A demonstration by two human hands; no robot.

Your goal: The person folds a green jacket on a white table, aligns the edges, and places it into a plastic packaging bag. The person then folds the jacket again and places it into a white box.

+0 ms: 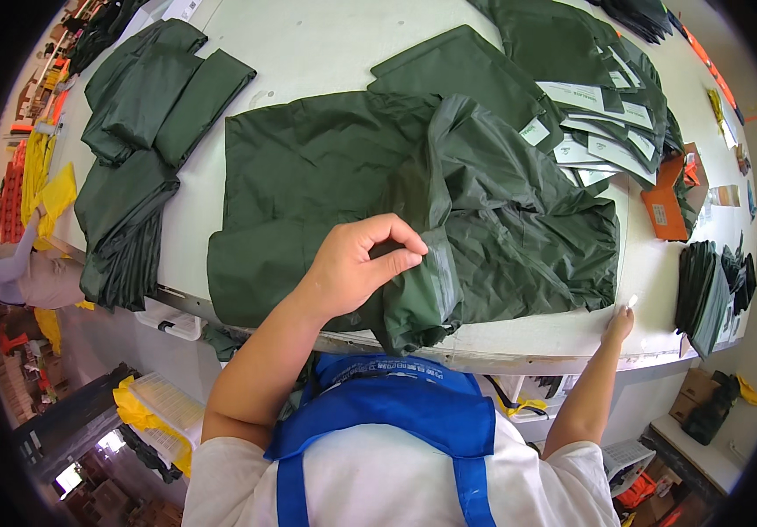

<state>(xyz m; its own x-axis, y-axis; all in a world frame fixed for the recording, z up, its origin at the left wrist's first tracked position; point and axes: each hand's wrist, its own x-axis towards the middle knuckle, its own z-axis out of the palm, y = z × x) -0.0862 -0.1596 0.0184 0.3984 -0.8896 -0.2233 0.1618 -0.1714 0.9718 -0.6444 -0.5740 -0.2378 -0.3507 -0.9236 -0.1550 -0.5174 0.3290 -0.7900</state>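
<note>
Nearest to the camera are the person's blue apron [378, 413] and white shirt [370, 487]. Past them, the left hand [352, 263] is above the near part of a dark green coated cloth [519, 255], beside a translucent strip [443, 274] on it. The thumb and forefinger of this hand come close together at the cloth; whether they are clamped on its edge, one cannot tell. The right hand [622, 327], beyond the cloth's right end, has its fingers together on a small white piece [632, 300].

The cloth lies in the middle of the desk [212, 189], its left part rather flat, its right part crumpled. It looks light, soft and limp, probably somewhat slippery because of the shine. A pinch at the border near the strip should hold better than one on the loose, wrinkled middle.

Around it are a folded green pile [128, 211] at left, another green pile [702, 290] at right, and an orange box [668, 202]. Farther are a flat green piece [462, 83] and green packs with white cards [611, 154].
</note>
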